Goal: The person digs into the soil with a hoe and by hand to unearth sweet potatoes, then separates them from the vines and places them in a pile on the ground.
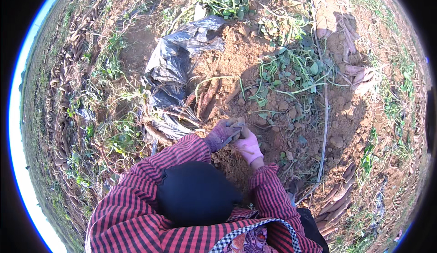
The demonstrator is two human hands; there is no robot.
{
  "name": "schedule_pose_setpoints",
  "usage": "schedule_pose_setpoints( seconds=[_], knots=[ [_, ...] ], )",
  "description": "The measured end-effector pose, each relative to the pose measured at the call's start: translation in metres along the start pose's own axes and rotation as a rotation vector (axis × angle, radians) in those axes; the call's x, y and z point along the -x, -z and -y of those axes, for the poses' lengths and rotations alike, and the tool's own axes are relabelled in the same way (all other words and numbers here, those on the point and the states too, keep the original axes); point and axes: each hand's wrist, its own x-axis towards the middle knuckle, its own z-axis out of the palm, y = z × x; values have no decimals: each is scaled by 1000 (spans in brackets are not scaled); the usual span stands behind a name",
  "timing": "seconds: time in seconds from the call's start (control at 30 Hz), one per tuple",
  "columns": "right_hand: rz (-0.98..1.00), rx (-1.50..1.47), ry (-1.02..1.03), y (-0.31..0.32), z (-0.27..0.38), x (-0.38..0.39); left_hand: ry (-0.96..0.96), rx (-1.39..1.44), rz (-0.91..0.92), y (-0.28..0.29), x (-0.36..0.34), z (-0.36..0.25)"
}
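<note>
Meeting near roots (208, 99), left hand (221, 134) and right hand (248, 146) touch; whether they pinch anything, I cannot tell.

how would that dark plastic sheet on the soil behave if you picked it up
The dark plastic sheet would probably be floppy, since it lies crumpled in loose folds. It looks thin, so it is likely light for its size. Its shiny surface suggests it may feel slippery.

The single wide fisheye camera is worn on the head and faces down, from near above the left hand (220, 135) and right hand (248, 148). Far left of the dark plastic sheet (166, 64), its view reaches the sky (20, 162).
</note>
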Motion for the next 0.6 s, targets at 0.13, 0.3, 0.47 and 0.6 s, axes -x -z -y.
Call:
schedule_pose_setpoints(
  seconds=[0.13,0.3,0.47,0.6],
  knots=[
    [-177,806,-241,-20,-32,-35,-472,-1028,384,-26,13,-5],
    [-410,522,-101,93,-33,-9,-303,-854,0,16,22,-23],
    [-1029,357,-227,317,-32,110,-332,-441,-645,147,88,-57],
    [-1026,955,-999,369,-30,158,-174,-1659,-361,211,166,-22]
  ],
)
